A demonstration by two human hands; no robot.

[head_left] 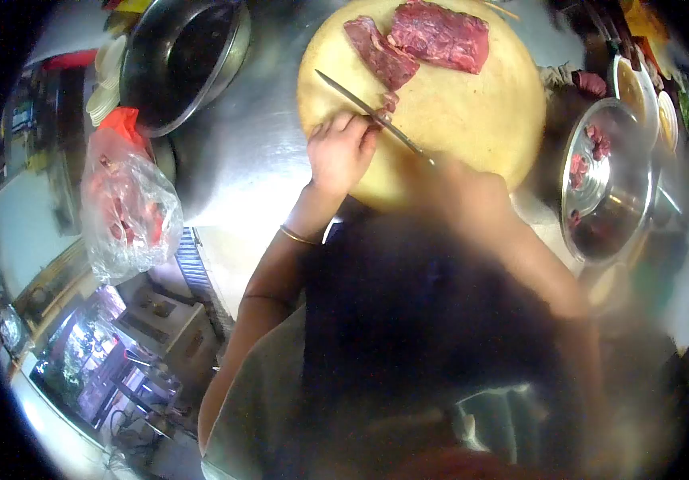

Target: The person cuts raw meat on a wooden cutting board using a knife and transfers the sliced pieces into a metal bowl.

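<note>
A knife [360, 105] lies slantwise over the round cutting board [472, 120], its tip toward the upper left. My right hand [468, 192], blurred, is closed round its handle, which is mostly hidden. Beside the blade, my left hand [343, 150] has curled fingers gripping a small piece of meat [390, 102], partly hidden by fingers and blade. Just beyond the blade rests a long strip of red meat [380, 54]. A larger slab of meat [442, 36] is at the board's far side, against the strip.
Right of the board stands a steel bowl [610, 216] with several meat pieces inside. At the far left is a deep dark metal basin [235, 60]. A clear plastic bag [132, 216] with red contents hangs by the counter's left edge. The board sits on a metal counter [268, 112].
</note>
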